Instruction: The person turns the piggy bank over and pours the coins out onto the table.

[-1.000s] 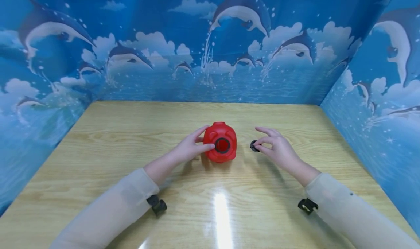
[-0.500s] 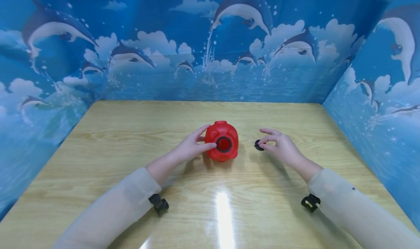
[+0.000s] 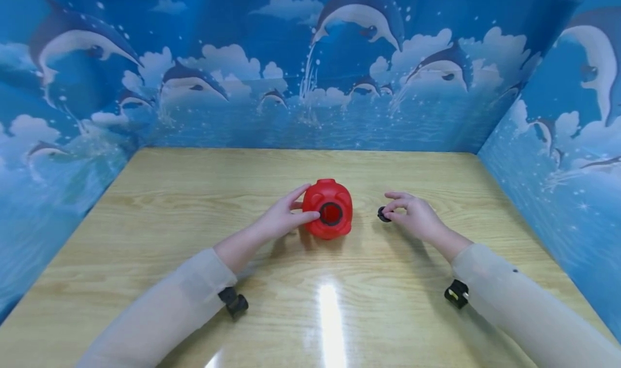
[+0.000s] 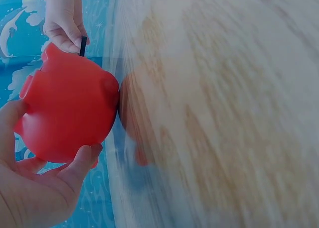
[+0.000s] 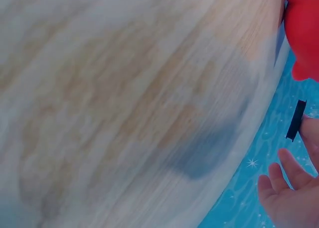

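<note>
A rounded red piggy bank (image 3: 322,229) stands on the wooden table in the head view, its dark-rimmed round opening facing up toward me. My left hand (image 3: 285,216) grips its left side, thumb at the rim of the opening and fingers behind. The left wrist view shows the same piggy bank (image 4: 70,108) from the side, with fingers against its body. To the right, my right hand (image 3: 415,215) pinches a small round black cap (image 3: 381,214) between thumb and index finger, the other fingers spread. Seen edge-on in the right wrist view, the cap (image 5: 296,120) is apart from the bank.
Light wood-grain tabletop (image 3: 204,179) extends around both hands. A dolphin-print blue backdrop (image 3: 233,115) rises at the rear and both sides. Black camera mounts (image 3: 235,303) are strapped at the wrists, and a bright light reflection lies near the front.
My right hand with the black cap has shifted slightly right, away from the piggy bank, mostly in the first half second. My left hand keeps its grip on the bank.
</note>
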The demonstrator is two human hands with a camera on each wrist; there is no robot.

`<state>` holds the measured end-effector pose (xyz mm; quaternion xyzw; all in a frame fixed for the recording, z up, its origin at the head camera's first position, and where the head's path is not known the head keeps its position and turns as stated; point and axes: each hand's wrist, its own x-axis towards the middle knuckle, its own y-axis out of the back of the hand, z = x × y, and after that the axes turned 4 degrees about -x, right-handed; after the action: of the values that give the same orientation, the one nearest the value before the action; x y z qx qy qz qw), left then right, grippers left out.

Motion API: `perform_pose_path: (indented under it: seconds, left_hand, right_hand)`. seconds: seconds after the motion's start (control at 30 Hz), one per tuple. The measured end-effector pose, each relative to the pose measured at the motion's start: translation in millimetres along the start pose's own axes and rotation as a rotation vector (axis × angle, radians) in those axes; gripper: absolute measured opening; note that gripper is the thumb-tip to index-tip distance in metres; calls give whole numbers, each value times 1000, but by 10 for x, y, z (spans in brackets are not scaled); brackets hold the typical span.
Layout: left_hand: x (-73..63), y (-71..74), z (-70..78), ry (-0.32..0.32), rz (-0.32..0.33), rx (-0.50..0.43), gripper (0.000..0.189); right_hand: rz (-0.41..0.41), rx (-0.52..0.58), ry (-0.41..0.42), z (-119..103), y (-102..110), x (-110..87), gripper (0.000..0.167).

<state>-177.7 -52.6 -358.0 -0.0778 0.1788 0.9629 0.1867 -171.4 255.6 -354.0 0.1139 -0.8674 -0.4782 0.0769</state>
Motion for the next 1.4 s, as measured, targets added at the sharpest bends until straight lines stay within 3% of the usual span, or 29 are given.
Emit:
perform_pose_path:
  seconds: [0.27,0.7,1.4]
  left_hand:
    - [-23,-10,8,-17,-3,-46,77]
    - [-21,-5,31,-1,16,-9,75]
    - [-18,-10,31,-3,19,19,76]
  right_hand:
    - [-45,-38,-51,87,13,80,13]
    - [-56,-64,-58,203,-4,128,10]
    - [-84,-194,-67,276,-4,185,8]
